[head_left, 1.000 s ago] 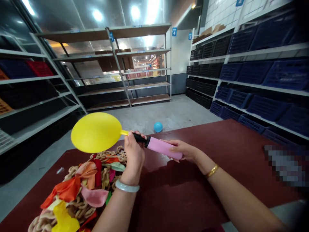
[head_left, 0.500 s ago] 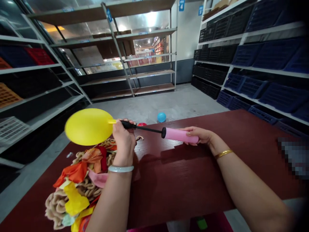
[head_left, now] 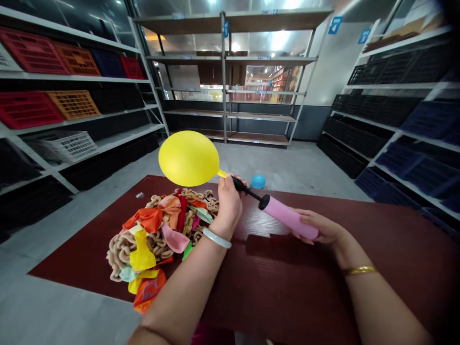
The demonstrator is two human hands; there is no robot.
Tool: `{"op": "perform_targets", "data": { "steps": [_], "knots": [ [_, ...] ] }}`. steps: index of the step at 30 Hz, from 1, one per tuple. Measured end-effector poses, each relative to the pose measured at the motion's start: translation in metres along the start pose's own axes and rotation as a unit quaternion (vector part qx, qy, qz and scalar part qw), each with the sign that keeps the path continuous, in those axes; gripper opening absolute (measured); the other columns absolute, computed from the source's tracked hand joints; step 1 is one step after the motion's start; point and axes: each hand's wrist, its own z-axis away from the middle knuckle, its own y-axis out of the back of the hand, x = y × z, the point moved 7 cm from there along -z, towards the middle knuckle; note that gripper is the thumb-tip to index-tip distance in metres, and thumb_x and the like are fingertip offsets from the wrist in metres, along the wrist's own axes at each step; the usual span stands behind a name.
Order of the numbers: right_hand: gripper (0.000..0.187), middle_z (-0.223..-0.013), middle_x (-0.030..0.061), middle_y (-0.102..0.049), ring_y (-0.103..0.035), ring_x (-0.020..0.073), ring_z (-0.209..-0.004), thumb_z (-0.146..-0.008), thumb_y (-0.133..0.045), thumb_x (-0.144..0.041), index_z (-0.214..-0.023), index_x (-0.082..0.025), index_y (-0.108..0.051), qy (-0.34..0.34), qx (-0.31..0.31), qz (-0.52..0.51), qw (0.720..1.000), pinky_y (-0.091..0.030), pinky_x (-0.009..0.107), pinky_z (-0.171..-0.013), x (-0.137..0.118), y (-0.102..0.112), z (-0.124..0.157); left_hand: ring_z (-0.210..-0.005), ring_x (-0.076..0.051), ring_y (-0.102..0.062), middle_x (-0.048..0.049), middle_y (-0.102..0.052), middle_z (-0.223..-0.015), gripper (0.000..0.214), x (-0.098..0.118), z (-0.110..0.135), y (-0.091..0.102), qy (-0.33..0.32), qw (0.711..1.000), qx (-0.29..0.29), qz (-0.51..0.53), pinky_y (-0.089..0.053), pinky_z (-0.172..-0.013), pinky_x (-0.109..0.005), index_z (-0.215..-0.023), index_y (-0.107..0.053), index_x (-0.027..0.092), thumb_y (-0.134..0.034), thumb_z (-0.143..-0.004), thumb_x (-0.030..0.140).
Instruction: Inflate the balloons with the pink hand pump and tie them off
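An inflated yellow balloon (head_left: 189, 158) sits on the black nozzle end of a hand pump with a pink barrel (head_left: 287, 218). My left hand (head_left: 230, 201) is closed round the nozzle end and the balloon's neck. Around the barrel's far end wraps my right hand (head_left: 319, 226). Part of the black rod shows between nozzle and barrel. Both hands hold the pump above the dark red table (head_left: 258, 297). Left of my left forearm lies a pile of deflated balloons, among them a pink one (head_left: 175, 238) and a yellow one (head_left: 143, 251), on tan, rope-like coils (head_left: 124, 249).
A blue balloon (head_left: 258, 181) shows beyond the table's far edge. Metal shelves (head_left: 224, 86) stand at the back. Crates line both sides, including an orange crate (head_left: 74, 104), a white crate (head_left: 72, 145) and blue crates (head_left: 413, 158). A small clear scrap (head_left: 139, 195) lies at the table's far left.
My view has swung left, so the scene sits further right. The pink barrel has come closer to the nozzle, with less rod showing. The balloon stays on the nozzle.
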Motion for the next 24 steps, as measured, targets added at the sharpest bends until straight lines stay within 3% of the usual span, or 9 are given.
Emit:
{"op": "perform_targets", "data": {
  "steps": [5,9,12,19,21,24],
  "knots": [
    [0.092,-0.075,0.0113,-0.07,-0.058,0.0125,-0.043,-0.079,-0.07,-0.052,-0.151,-0.012,-0.032,-0.049,0.02,0.019,0.998,-0.04,0.018,-0.036,0.004,0.03,0.023,-0.056,-0.011,-0.057,0.0038,-0.055,-0.07,0.012,0.026,-0.027,0.025,-0.034,0.998,0.041,0.014,-0.045,-0.058,-0.024,-0.085,-0.044,0.021,-0.053,-0.085,0.028],
    [0.091,-0.074,0.0112,-0.07,-0.056,0.0114,-0.042,-0.079,-0.071,-0.049,-0.152,-0.012,-0.032,-0.039,0.037,0.026,0.998,-0.04,0.018,-0.035,0.001,0.037,0.027,-0.057,-0.01,-0.057,0.0039,-0.054,-0.072,0.016,0.022,-0.028,0.023,-0.033,0.999,0.016,0.014,-0.047,-0.061,-0.025,-0.085,-0.044,0.021,-0.056,-0.084,0.031],
    [0.087,-0.075,0.0111,-0.07,-0.057,0.0121,-0.043,-0.082,-0.069,-0.046,-0.153,-0.014,-0.031,-0.017,0.04,0.022,0.999,-0.038,0.018,-0.034,-0.001,0.027,0.016,-0.059,-0.01,-0.057,0.0036,-0.054,-0.074,0.021,0.008,-0.019,0.015,-0.015,1.0,0.0,0.015,-0.047,-0.062,-0.026,-0.086,-0.043,0.021,-0.059,-0.084,0.034],
    [0.079,-0.075,0.0087,-0.069,-0.058,0.0124,-0.042,-0.085,-0.065,-0.049,-0.15,-0.017,-0.034,0.036,0.02,-0.012,0.999,-0.031,0.016,-0.03,-0.002,-0.023,-0.019,-0.061,-0.011,-0.057,0.0029,-0.053,-0.077,0.018,-0.018,0.014,-0.01,0.025,0.997,-0.066,0.014,-0.051,-0.067,-0.03,-0.087,-0.044,0.022,-0.055,-0.089,0.036],
    [0.077,-0.075,0.0088,-0.069,-0.057,0.0119,-0.041,-0.084,-0.066,-0.051,-0.146,-0.015,-0.039,0.035,0.004,-0.019,0.999,-0.032,0.015,-0.031,-0.001,-0.025,-0.019,-0.062,-0.01,-0.057,0.0028,-0.053,-0.078,0.017,-0.017,0.019,-0.012,0.022,0.997,-0.065,0.02,-0.051,-0.069,-0.03,-0.087,-0.044,0.022,-0.055,-0.089,0.035],
    [0.075,-0.074,0.0096,-0.068,-0.055,0.0106,-0.04,-0.081,-0.067,-0.054,-0.14,-0.012,-0.045,0.016,-0.015,-0.017,1.0,-0.035,0.016,-0.032,0.001,-0.012,-0.01,-0.064,-0.012,-0.059,0.002,-0.055,-0.078,0.017,-0.009,0.016,-0.01,0.018,0.998,-0.06,0.017,-0.051,-0.069,-0.03,-0.088,-0.045,0.021,-0.055,-0.088,0.034]
  ]
}}
